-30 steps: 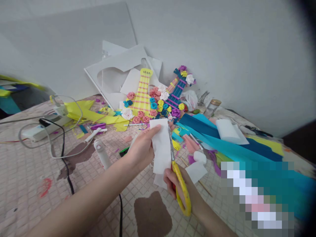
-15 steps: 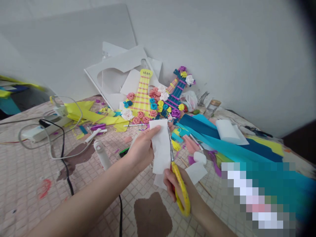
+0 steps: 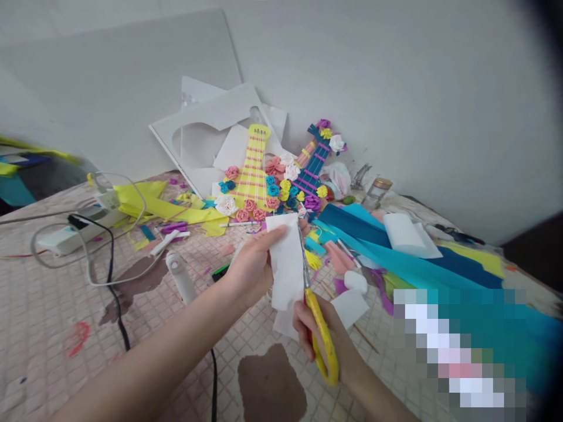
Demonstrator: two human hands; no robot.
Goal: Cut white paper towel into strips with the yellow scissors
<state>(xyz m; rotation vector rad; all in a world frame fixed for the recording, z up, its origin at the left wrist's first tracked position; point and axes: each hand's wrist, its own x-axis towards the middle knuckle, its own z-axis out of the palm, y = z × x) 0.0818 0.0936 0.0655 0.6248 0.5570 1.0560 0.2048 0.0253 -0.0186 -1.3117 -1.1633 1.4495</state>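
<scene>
My left hand pinches a white paper strip near its top, thumb flat on its face. My right hand grips scissors with yellow handles, a bit of red showing at the inner loop. Their blades point up along the strip's right edge. Beneath the strip, white paper pieces lie on the tabletop. Beyond my hands a yellow paper guitar with paper flowers leans upright, and a dark blue one tilts beside it.
At left are a white power strip, cables and a white glue gun. Yellow paper lies behind them. Blue crepe paper, a white paper roll and a glass jar are at right. White boards lean on the wall.
Almost nothing differs. Both hands, the paper strip and the scissors keep nearly the same place, and the view has shifted very slightly.
</scene>
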